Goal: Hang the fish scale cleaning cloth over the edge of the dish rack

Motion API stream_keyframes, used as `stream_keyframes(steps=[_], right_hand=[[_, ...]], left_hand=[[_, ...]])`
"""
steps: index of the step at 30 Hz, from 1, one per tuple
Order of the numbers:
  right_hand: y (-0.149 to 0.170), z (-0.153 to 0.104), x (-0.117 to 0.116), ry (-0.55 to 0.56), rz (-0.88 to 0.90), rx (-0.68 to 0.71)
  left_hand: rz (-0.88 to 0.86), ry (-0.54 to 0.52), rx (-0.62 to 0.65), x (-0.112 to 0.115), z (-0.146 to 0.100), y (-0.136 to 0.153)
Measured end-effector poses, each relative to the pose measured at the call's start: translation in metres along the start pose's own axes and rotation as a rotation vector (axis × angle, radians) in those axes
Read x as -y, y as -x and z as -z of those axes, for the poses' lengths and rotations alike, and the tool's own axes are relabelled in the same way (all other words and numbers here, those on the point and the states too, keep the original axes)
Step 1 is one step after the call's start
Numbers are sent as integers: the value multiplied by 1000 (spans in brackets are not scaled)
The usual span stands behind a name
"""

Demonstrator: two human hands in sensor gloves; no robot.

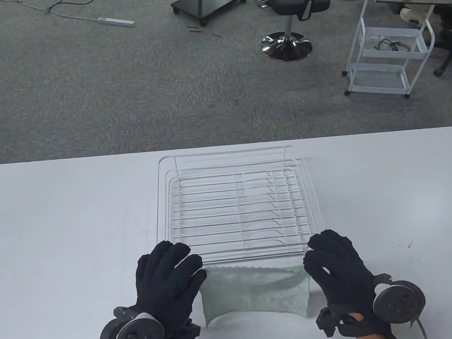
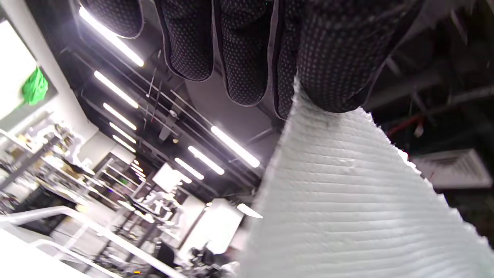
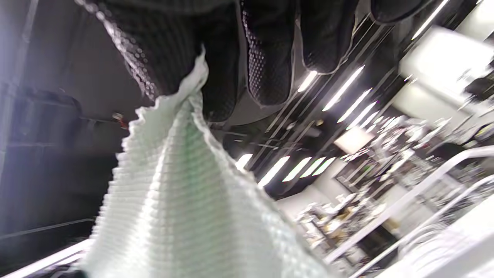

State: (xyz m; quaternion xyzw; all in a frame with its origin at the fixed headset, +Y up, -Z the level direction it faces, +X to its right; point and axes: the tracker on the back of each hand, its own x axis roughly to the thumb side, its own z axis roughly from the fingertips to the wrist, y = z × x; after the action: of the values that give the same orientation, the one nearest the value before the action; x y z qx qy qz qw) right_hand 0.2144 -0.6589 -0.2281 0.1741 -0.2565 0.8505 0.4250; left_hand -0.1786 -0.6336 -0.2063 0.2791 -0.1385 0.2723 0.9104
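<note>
A pale green fish scale cloth (image 1: 254,292) hangs stretched between my two hands just in front of the near edge of the white wire dish rack (image 1: 235,206). My left hand (image 1: 188,275) pinches the cloth's upper left corner; in the left wrist view the thumb presses the ribbed cloth (image 2: 347,200) against the fingers (image 2: 239,50). My right hand (image 1: 315,263) pinches the upper right corner; in the right wrist view the bunched cloth (image 3: 181,193) rises into the fingers (image 3: 270,50). The cloth's top edge sags slightly in the middle, level with the rack's near rail.
The white table (image 1: 56,233) extends to both sides of the rack. Beyond the far edge lie grey carpet, an office chair (image 1: 294,7) and a white rolling cart (image 1: 390,53).
</note>
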Motion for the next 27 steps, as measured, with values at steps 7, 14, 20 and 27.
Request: stream_keyframes(steps=[7, 14, 20, 27], right_hand=[[0, 69, -28, -218, -343, -94], [32, 118, -69, -411, -501, -263], [64, 144, -87, -428, -531, -294], [77, 140, -54, -375, -528, -249]], left_hand=[[259, 183, 71, 22, 69, 13], [398, 369, 35, 73, 120, 38], [389, 430, -10, 107, 142, 58], [419, 527, -35, 105, 133, 65]])
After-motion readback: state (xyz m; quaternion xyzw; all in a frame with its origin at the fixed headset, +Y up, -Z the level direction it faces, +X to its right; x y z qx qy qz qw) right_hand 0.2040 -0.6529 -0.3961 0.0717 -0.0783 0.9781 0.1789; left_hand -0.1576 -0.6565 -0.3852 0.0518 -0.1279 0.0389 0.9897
